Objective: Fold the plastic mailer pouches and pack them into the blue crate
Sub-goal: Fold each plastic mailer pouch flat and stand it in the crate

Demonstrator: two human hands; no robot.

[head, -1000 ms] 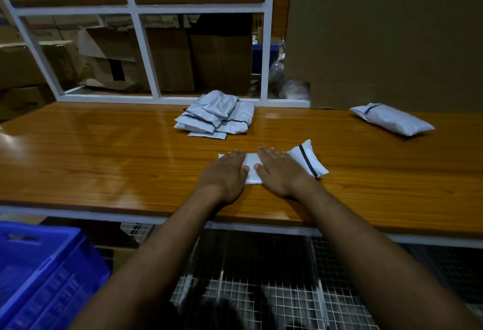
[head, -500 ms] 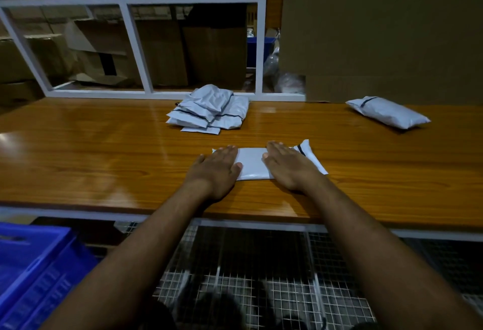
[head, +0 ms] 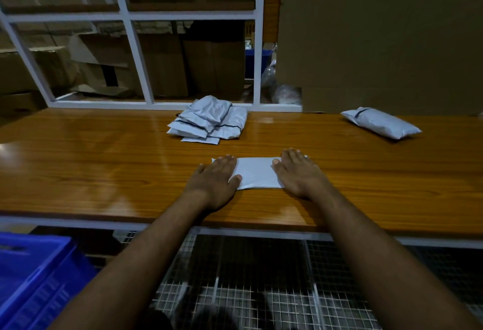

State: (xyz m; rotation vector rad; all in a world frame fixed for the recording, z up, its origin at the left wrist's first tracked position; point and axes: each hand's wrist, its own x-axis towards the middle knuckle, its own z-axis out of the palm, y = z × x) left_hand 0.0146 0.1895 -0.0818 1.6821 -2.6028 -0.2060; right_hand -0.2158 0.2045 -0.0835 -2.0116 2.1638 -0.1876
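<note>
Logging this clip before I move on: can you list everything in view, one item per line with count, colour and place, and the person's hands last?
Pouch under the hands: one, white, flat near the table's front edge.
Pile of pouches: several, exact count unclear, white-grey, far middle of table.
Stuffed pouch: one, white-grey, far right.
Table: one, orange-brown wood.
Blue crate: one, lower left, below table level.
Cardboard boxes: several, brown, behind the white frame.
Wire mesh: grey, under the table.
Left hand: flat on the pouch's left end.
Right hand: flat on its right end.

Blue crate (head: 34, 277) cut off — left and bottom edges.
</note>
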